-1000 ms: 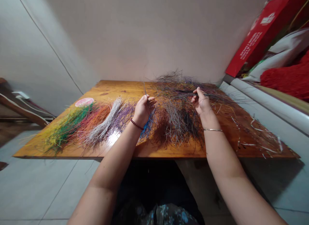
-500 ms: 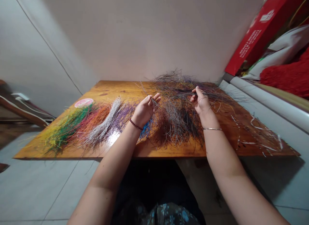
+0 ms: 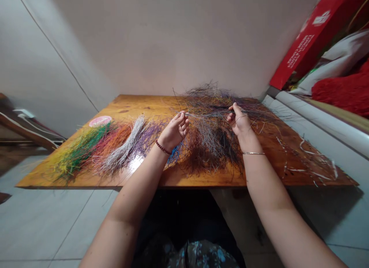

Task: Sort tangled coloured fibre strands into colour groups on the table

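Observation:
My left hand (image 3: 176, 130), with a beaded bracelet, pinches the ends of thin wires between thumb and finger above the middle of the table. To its right, my right hand (image 3: 238, 120) is closed on dark wires beside a tangled pile of mixed wires (image 3: 213, 95). A few strands stretch between the two hands. Beneath them lie a grey bundle (image 3: 211, 143), a brown bundle (image 3: 193, 151) and a little blue one (image 3: 175, 154). Further left are purple (image 3: 148, 139), white (image 3: 125, 145), orange-red (image 3: 111, 145) and green-yellow (image 3: 83, 151) bundles.
The wooden table (image 3: 288, 153) meets a wall at the back. A pink round disc (image 3: 100, 121) lies at the left, white scraps (image 3: 307, 147) at the right. A red box (image 3: 308, 37) and red cloth (image 3: 343, 89) are beyond the right side.
The fingers of my left hand have curled in from a more open pose, and its wires now point toward my right hand. My right hand has hardly moved.

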Demonstrator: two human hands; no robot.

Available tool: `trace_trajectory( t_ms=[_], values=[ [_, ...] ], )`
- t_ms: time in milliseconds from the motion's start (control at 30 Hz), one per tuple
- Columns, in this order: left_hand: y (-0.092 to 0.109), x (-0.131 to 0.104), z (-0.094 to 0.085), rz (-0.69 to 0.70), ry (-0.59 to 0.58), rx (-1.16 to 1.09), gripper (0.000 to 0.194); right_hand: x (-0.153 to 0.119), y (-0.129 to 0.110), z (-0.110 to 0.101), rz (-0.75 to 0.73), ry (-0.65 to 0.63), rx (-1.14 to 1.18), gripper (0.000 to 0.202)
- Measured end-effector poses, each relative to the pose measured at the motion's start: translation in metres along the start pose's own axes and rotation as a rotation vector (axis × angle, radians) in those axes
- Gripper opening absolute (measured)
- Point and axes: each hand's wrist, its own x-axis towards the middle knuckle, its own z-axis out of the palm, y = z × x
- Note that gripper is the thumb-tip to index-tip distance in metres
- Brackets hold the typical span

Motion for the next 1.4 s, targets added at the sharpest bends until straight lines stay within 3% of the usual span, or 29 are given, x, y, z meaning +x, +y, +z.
trace_trajectory(
  t_ms=[300, 467, 833, 1100, 1300, 1400],
  values=[
    [-0.0003, 0.0003, 0.0020, 0.024, -0.005, 0.028, 0.004, -0.0030, -0.0010, 0.0036, 0.006, -0.008, -0.010, 0.042],
    [0.0008, 0.0010, 0.0027, 0.065, 0.055, 0.113, 0.014, -0.0034, -0.0001, 0.0052, -0.003, -0.007, 0.013, 0.039],
    [-0.0024, -0.0003, 0.0064, 0.044, 0.077, 0.166, 0.009, -0.0038, -0.0003, 0.0055, 0.008, 0.002, 0.033, 0.040],
    [0.0001, -0.0007, 0.0034, 0.042, 0.056, 0.097, 0.002, -0.0045, -0.0007, 0.0065, 0.012, 0.003, 0.016, 0.040],
    [0.0026, -0.0050, 0.0034, -0.021, -0.007, -0.033, 0.022, -0.0068, -0.0026, 0.0079, 0.005, 0.001, 0.029, 0.039],
    [0.0017, -0.0082, 0.0060, -0.036, -0.073, -0.048, 0.023, -0.0069, -0.0023, 0.0078, 0.011, -0.004, 0.029, 0.038]
  ],
)
